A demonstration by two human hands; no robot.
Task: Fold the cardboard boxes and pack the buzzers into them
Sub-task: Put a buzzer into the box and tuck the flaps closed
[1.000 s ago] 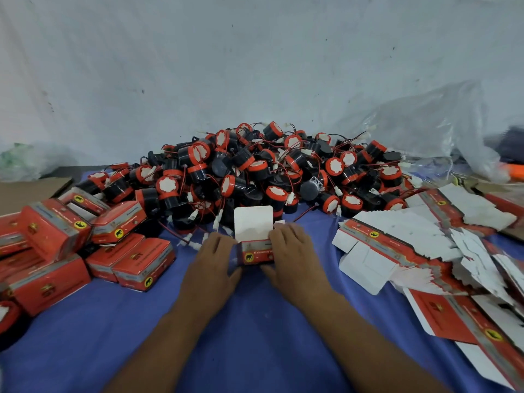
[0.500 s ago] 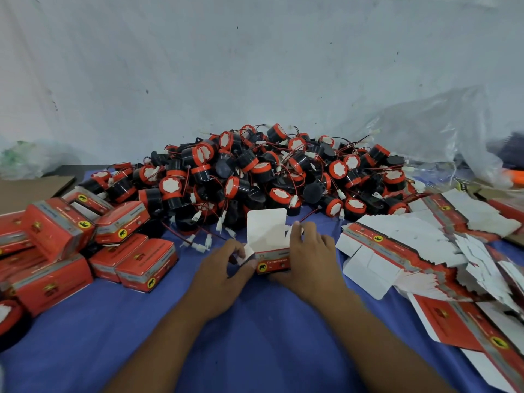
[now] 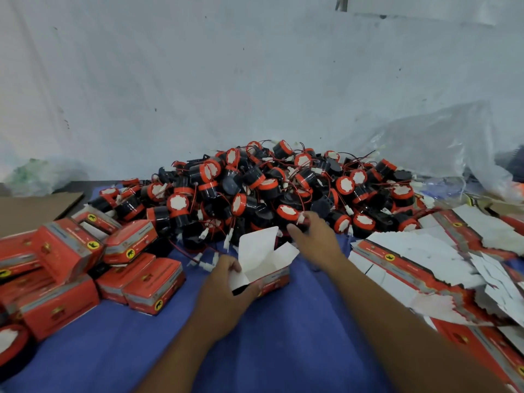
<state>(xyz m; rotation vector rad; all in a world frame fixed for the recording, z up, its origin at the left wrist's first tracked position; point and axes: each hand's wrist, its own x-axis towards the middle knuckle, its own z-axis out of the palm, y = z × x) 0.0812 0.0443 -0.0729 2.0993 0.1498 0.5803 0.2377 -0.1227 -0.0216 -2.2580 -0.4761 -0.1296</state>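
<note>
Progress is judged early to middling. A group of closed boxes (image 3: 153,285) lies stacked at the left of the blue cloth (image 3: 283,350); their contents cannot be seen. A large heap of loose buzzers (image 3: 269,188), wires tangled, remains at the far side, and a spread of flat blanks (image 3: 411,251) remains unfolded at the right, so the greater part of the work appears outstanding. The open box (image 3: 266,268) in hand stands on the cloth at centre, just in front of the heap, erected but not filled as far as the view shows, with much of its interior hidden. Its long axis runs left to right across the view, the right end lying slightly farther from the person. The printed red side faces the person and the mouth opens upward. The lid flap stands raised at the far edge, white inner face toward the camera, and a side flap splays outward at the right end. The left hand (image 3: 224,290) holds the box at its left end, fingers curled round that end and its flap. The right hand (image 3: 317,239) is off the box and extended into the near edge of the heap. Its fingertips are hidden among the buzzers, so whether it has hold of one cannot be told. The step in hand is judged to be fetching a buzzer for this box; insertion and closing of the flaps are not yet done.
</note>
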